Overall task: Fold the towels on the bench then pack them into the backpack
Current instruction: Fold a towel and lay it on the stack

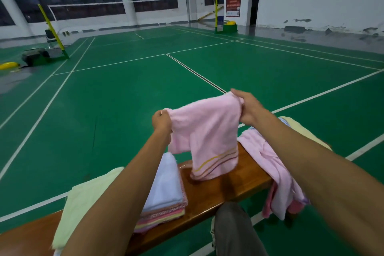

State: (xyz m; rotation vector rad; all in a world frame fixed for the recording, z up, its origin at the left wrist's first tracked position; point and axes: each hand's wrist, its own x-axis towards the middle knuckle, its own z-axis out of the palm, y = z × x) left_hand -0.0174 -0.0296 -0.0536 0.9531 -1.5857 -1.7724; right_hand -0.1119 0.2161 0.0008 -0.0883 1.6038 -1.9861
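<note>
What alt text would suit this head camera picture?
Two hands, left and right, hold a pink towel stretched above a wooden bench, beside a stack of folded towels, facing a green court.

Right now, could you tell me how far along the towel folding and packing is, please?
Done: a folded stack sits on the bench. In hand: the left hand and right hand hold a pink towel up by its top corners. Left: loose towels on the bench's right. No backpack is in view, so packing seems not yet started.
</note>
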